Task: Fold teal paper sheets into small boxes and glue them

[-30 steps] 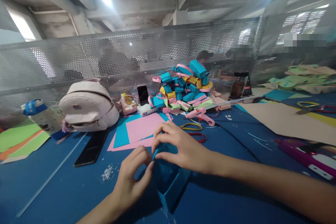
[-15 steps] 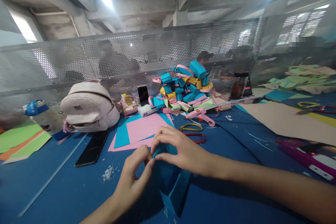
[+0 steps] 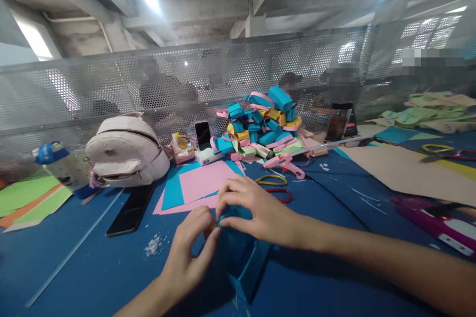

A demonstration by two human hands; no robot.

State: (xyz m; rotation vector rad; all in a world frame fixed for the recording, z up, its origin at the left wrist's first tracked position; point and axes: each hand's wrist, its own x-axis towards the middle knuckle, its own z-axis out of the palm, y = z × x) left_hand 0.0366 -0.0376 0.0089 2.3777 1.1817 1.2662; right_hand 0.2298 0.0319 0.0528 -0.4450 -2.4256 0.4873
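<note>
A blue folded paper box (image 3: 247, 262) stands on the blue table in front of me, its near side open. My left hand (image 3: 195, 240) pinches the box's far left corner between thumb and fingertips. From the right, my right hand (image 3: 253, 210) reaches over the box and grips the same corner, its thumb inside the edge and its fingers curled around the far side. The two thumbs nearly meet there. Part of the box's far wall is hidden by my fingers.
Behind the hands lie pink and blue paper sheets (image 3: 206, 181), scissors (image 3: 275, 190) and a pink glue gun (image 3: 284, 163). A pile of coloured paper boxes (image 3: 260, 124) stands farther back. At left are a black phone (image 3: 130, 210), a backpack (image 3: 126, 151) and a bottle (image 3: 63, 168); a purple tool (image 3: 435, 225) lies at right.
Both hands keep their grip on the same corner. The box and my right hand have shifted only very slightly.
</note>
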